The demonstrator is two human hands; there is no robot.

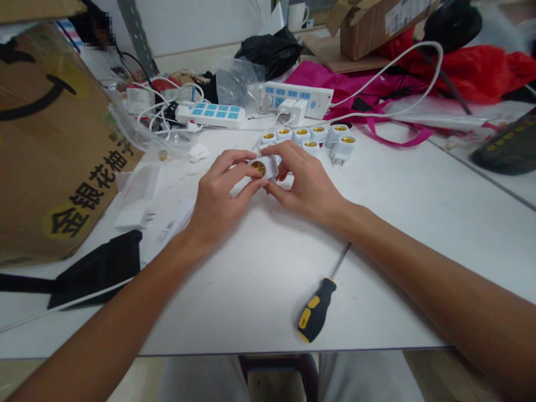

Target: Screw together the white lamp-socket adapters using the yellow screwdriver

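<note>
Cluttered white desk (427, 219): the left hand (215, 194) and right hand (309, 185) pinch one socket adapter (263, 166) between them above its middle, brass mouth tilted towards the face, seemingly for viewing. Matching adapters (318, 135) cluster just beyond; a screwdriver (318, 309) lies handy near the edge.

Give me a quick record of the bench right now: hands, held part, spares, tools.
left hand: fingers pinch the white lamp socket
right hand: fingers hold the same socket from the other side
socket opening: brass inside, turned toward the camera
spare sockets: clustered on the table behind the hands
screwdriver: lying near the table's front edge, untouched
power strip: far side, left of the spares
</note>
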